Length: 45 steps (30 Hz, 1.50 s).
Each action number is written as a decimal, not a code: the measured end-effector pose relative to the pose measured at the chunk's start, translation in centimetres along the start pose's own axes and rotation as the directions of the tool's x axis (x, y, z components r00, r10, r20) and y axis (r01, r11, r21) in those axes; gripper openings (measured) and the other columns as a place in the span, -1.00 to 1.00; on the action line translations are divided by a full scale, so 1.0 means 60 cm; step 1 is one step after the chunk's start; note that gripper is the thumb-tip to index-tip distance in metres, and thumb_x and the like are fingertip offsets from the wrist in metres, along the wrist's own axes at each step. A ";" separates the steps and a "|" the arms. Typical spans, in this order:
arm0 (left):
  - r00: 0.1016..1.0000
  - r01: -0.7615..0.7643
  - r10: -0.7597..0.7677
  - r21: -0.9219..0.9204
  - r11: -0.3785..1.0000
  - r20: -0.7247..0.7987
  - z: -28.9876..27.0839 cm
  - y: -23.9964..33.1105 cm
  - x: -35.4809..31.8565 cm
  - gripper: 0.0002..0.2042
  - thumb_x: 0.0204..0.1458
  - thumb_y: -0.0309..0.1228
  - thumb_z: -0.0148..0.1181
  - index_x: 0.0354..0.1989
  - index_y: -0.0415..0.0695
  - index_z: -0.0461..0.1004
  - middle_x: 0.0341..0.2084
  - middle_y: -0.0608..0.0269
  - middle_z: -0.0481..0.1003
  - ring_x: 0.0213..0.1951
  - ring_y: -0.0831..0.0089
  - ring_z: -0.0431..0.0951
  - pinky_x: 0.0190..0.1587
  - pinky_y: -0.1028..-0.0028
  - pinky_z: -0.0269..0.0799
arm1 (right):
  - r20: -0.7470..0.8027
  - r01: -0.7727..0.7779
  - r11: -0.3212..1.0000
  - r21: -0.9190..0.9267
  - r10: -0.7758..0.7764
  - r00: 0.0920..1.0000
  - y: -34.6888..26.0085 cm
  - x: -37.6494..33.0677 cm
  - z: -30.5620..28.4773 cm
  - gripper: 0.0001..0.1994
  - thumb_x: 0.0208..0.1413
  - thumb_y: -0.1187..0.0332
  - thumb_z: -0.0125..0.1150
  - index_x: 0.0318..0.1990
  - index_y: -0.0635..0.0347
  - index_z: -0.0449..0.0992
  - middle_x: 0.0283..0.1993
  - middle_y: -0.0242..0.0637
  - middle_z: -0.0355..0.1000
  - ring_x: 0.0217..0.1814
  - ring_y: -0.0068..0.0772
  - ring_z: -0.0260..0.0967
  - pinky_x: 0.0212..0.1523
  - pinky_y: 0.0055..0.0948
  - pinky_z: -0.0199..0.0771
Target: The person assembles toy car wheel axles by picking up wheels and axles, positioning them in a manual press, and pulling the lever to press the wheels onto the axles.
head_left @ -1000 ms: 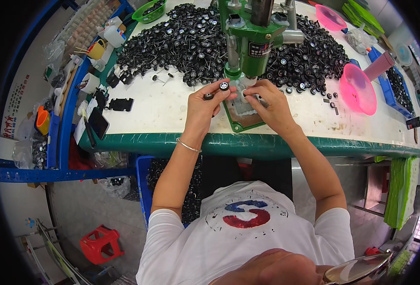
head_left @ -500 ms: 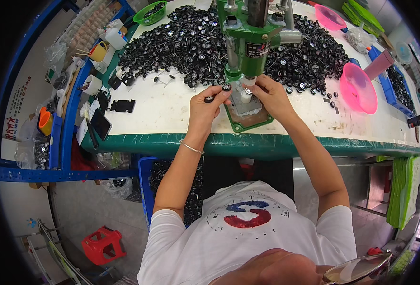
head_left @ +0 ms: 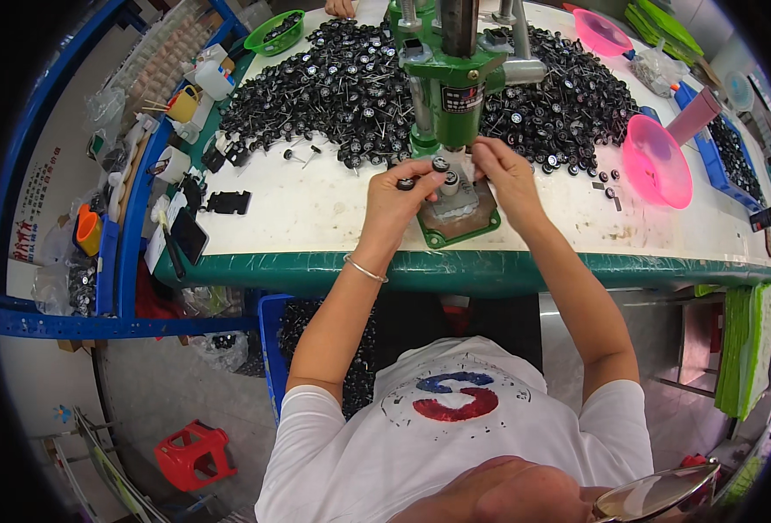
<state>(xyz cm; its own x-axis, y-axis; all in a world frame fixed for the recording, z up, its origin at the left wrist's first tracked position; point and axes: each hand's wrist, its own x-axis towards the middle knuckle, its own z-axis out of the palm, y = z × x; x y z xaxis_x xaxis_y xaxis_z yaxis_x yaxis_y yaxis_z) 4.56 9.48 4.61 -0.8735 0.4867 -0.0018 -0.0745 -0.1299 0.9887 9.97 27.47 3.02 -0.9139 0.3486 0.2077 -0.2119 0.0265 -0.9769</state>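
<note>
My left hand [head_left: 394,209] is closed on small black toy wheels; one wheel [head_left: 440,164] shows at its fingertips and another wheel [head_left: 405,184] sits against the fingers. Just beside those fingertips, a wheel [head_left: 451,177] rests at the top of a white post [head_left: 451,189] on the press base [head_left: 462,228]. The green bench press [head_left: 459,105] stands above, its head over the rear of the base. To the right of the post, my right hand [head_left: 509,185] has thumb and fingers pinched together; what they hold, if anything, is hidden.
A big heap of black wheels with metal axles [head_left: 359,83] spreads behind and around the press. Pink bowls [head_left: 657,161] and a blue tray [head_left: 734,166] stand at the right, a green basket [head_left: 275,33] far left. Another person's hand [head_left: 340,8] reaches in at the far edge.
My left hand has moved right, to the post, with its wheels. My right fingers have drawn back to the right from the post. A co-worker's hand has come into view at the far edge.
</note>
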 end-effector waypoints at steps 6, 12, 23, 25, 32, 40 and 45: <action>1.000 -0.006 0.006 -0.020 1.000 0.019 0.019 0.005 0.005 -0.88 -0.03 -0.50 0.33 -0.32 -0.25 0.61 -0.52 0.38 0.51 -0.54 0.73 0.39 -0.53 0.68 0.17 | -0.126 0.008 1.000 -0.014 -0.010 0.992 -0.076 0.041 -0.065 -0.70 0.27 0.24 0.05 -0.03 0.25 0.56 -0.44 -0.57 0.32 -0.43 -0.77 0.22 -0.38 -0.71 0.24; 0.985 -0.174 0.174 -0.015 0.985 0.018 0.025 -0.001 0.022 -0.90 -0.01 -0.53 0.28 -0.31 -0.22 0.63 -0.48 0.36 0.57 -0.58 0.76 0.30 -0.58 0.70 0.12 | -0.155 0.262 0.957 0.122 -0.242 0.958 -0.187 0.142 -0.082 -0.70 0.26 0.16 0.04 -0.11 0.17 0.56 -0.40 -0.45 0.34 -0.39 -0.72 0.26 -0.37 -0.66 0.29; 0.993 -0.114 0.108 0.148 0.982 0.047 0.019 0.024 0.017 -0.84 -0.03 -0.50 0.33 -0.26 -0.25 0.63 -0.43 0.42 0.52 -0.45 0.72 0.39 -0.42 0.67 0.28 | 0.369 -0.329 0.753 0.570 0.123 0.921 -0.368 0.260 -0.002 -0.81 0.24 0.25 0.08 -0.42 0.07 0.43 -0.58 -0.52 0.30 -0.71 -0.70 0.14 -0.79 -0.63 0.01; 0.993 -0.119 0.114 0.153 0.981 0.040 0.016 0.022 0.016 -0.84 -0.03 -0.51 0.33 -0.26 -0.25 0.63 -0.43 0.42 0.51 -0.47 0.72 0.38 -0.44 0.67 0.27 | 0.114 -0.026 0.883 0.469 -0.031 0.993 -0.360 0.231 0.032 -0.81 0.22 0.25 0.10 -0.42 0.06 0.43 -0.58 -0.53 0.27 -0.71 -0.72 0.12 -0.78 -0.64 -0.01; 0.991 -0.132 0.127 0.153 0.979 0.045 0.014 0.019 0.016 -0.83 -0.03 -0.51 0.33 -0.25 -0.25 0.63 -0.45 0.43 0.52 -0.51 0.73 0.36 -0.49 0.69 0.24 | -0.189 0.391 0.908 0.151 -0.362 0.913 -0.369 0.179 0.039 -0.76 0.19 0.24 0.12 -0.51 0.02 0.33 -0.63 -0.60 0.11 -0.74 -0.77 -0.04 -0.77 -0.68 -0.13; 0.994 -0.111 0.106 0.154 0.982 0.042 0.008 0.016 0.014 -0.83 -0.03 -0.53 0.33 -0.25 -0.28 0.62 -0.42 0.39 0.53 -0.43 0.70 0.44 -0.38 0.68 0.33 | -0.167 0.502 0.827 0.253 -0.474 0.865 -0.360 0.158 0.039 -0.69 0.20 0.25 0.11 -0.58 0.00 0.23 -0.71 -0.64 0.01 -0.80 -0.80 -0.15 -0.80 -0.67 -0.22; 0.988 -0.155 0.152 0.107 0.982 0.039 0.021 0.012 0.014 -0.91 -0.02 -0.51 0.31 -0.33 -0.20 0.66 -0.45 0.47 0.51 -0.52 0.75 0.31 -0.51 0.69 0.14 | -0.155 0.573 0.776 0.265 -0.552 0.819 -0.361 0.147 0.028 -0.67 0.20 0.27 0.11 -0.60 -0.01 0.21 -0.72 -0.64 0.01 -0.80 -0.79 -0.15 -0.81 -0.66 -0.22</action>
<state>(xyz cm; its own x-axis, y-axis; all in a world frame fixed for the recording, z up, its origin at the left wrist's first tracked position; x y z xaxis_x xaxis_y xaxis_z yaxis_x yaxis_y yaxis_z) 4.40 10.90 5.50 -0.8554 0.4945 0.1541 0.1136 -0.1111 0.9873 5.92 28.41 26.11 -0.5781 0.4158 0.7021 -0.7797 -0.0280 -0.6255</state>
